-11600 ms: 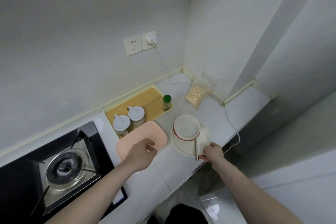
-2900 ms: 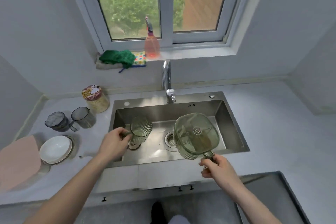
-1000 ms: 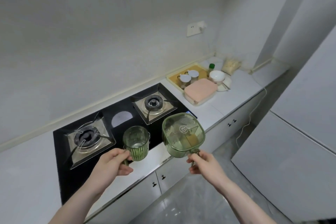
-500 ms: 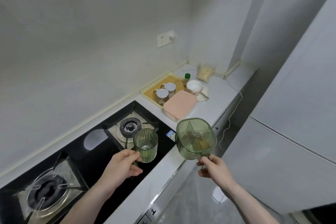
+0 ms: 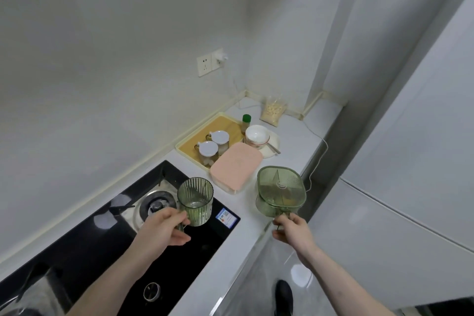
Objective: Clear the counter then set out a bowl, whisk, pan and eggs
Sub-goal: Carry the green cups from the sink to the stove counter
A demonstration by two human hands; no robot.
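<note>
Ahead of my right hand a bare strip of white counter runs along the front edge, open as far as the corner. The pink-lidded box, the wooden tray with its two lidded cups, and the white bowl on its plate crowd the wall side. Under my left hand the black hob lies flat, with only its burner raised.

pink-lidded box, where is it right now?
Head view, mid-frame: the pink-lidded box sits on the counter between the stove and the white bowl, against the wooden tray.

Dim, even light; soft blur, edges warped.
</note>
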